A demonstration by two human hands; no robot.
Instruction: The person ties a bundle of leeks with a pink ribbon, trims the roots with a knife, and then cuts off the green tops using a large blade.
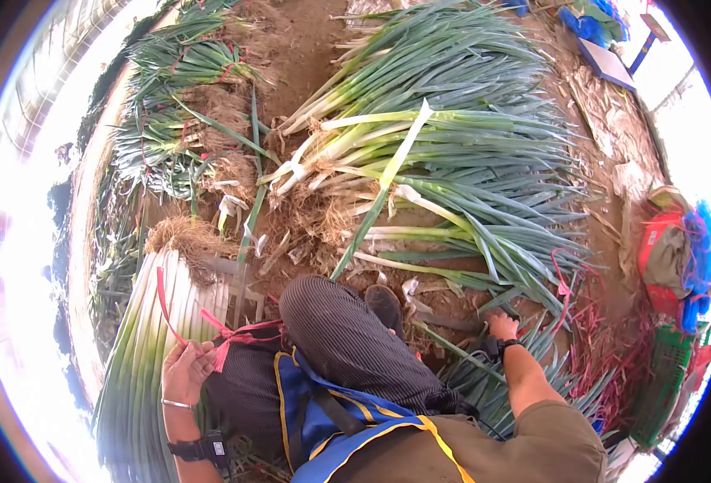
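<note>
My left hand [186, 364] pinches a red plastic tie [225, 332], whose strands trail over my knee and up along the bundle. Beside it stands a thick bundle of green onions [150, 322], white stalks packed together and the root ends [185, 238] facing away from me. Out to the right, my right hand [502, 327] is low by the ground with its fingers curled in at a small dark thing; I cannot tell what they hold. Loose green leaves [484, 378] lie under and around that forearm.
A large pile of loose green onions [452, 121] covers the ground ahead. Red-tied bundles [202, 64] line the far left. On the right lie red strands [589, 346], a green crate [669, 378] and a red bag [663, 262]; a blue-edged board [606, 63] is farther back.
</note>
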